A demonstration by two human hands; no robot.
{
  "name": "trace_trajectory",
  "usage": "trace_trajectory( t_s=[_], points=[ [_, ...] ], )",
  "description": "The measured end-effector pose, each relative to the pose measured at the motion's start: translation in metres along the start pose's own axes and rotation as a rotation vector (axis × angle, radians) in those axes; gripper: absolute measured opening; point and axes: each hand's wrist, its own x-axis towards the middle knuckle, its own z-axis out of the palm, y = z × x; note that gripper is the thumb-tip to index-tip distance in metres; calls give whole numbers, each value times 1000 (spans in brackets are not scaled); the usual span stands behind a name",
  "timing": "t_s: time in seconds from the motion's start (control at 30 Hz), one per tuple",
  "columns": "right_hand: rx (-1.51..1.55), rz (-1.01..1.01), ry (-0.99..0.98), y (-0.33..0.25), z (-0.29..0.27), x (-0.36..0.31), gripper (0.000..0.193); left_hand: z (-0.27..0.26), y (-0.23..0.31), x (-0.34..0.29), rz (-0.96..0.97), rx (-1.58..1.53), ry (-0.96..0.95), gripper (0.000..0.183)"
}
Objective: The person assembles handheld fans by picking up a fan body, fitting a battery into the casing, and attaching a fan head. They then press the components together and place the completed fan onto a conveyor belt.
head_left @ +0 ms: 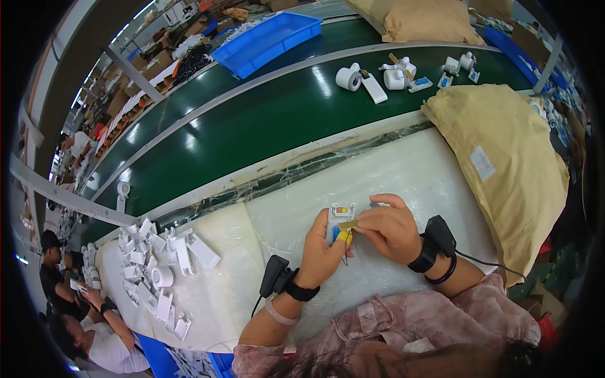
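My left hand (pixel 320 257) is closed around a small white plastic housing (pixel 334 216), held over the worktable. A blue part (pixel 331 234) shows in it, and yellow pieces (pixel 345 237) lie by my fingertips; I cannot tell what they are. Across the housing sits a narrow brown strip (pixel 348 225), its right end pinched by the thumb and fingers of my right hand (pixel 392 230). A thin dark wire hangs below the left fingers. Part of the housing is hidden by my hands.
Left on the plastic-covered table (pixel 283 220) lies a pile of white plastic parts (pixel 148 268). A green conveyor belt (pixel 252 135) runs behind, bearing several white round-headed units (pixel 350 77). A large tan bag (pixel 504 170) stands right; a blue tray (pixel 271 44) is beyond. People sit at left.
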Motion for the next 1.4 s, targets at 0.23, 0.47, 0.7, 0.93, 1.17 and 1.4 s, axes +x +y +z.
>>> trace_trajectory(
  t_s=[0.23, 0.47, 0.7, 0.93, 1.17, 1.4],
  points=[
    [-9, 25, 33, 0, 1, 0, 24, 3, 2, -1, 19, 88, -38, 38],
    [-8, 26, 39, -2, -1, -2, 24, 5, 1, -4, 36, 94, -65, 36],
    [-8, 28, 31, 1, 0, -2, 24, 5, 1, -5, 103, 193, -63, 34],
    [-8, 6, 27, 2, 0, 0, 23, -3, -6, -5, 153, 31, -122, 32],
    [1, 20, -21, 1, -3, -2, 27, 2, -6, -7, 142, -42, -100, 36],
    [-5, 18, -5, -1, -1, -1, 25, 3, -11, -8, 215, 143, -34, 34]
  ],
)
